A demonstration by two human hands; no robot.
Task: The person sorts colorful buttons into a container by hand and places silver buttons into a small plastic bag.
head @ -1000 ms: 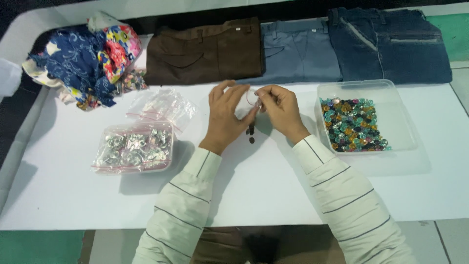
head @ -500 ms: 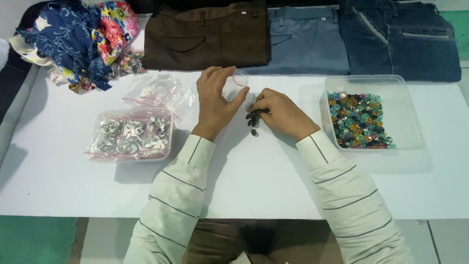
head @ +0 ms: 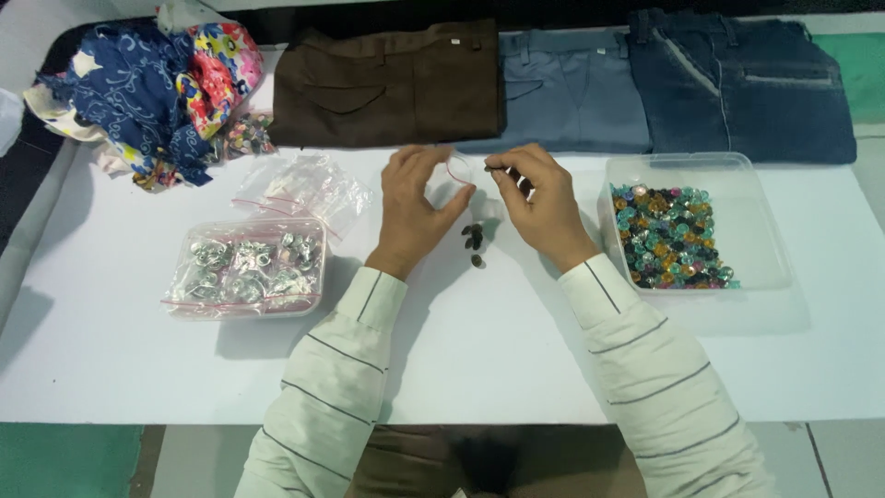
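The small clear bag [head: 458, 169] sits between our two hands above the middle of the white table [head: 111, 369], pinched at its mouth so that it stays open. Going from the left, we see a heap of patterned cloth [head: 147, 92] at the far corner, then a clear box of silvery metal pieces [head: 247, 267] with loose empty bags [head: 304, 189] lying just behind it, within easy reach. Our left hand [head: 415, 207] curves in a wide C, thumb and forefinger spread and holding the bag's rim by their tips. Below the bag, a few small dark pieces [head: 474, 242] lie on the table, close to both hands, seemingly kept where they can be picked up. Our right hand [head: 544, 203] is nearly closed, its fingertips [head: 502, 169] pinching something small and dark at the bag's edge; we cannot tell exactly what it is. Further right stands a clear tray of coloured buttons [head: 668, 235]. Along the far edge lie folded trousers, brown [head: 387, 83], grey-blue [head: 572, 88] and dark denim [head: 737, 83].
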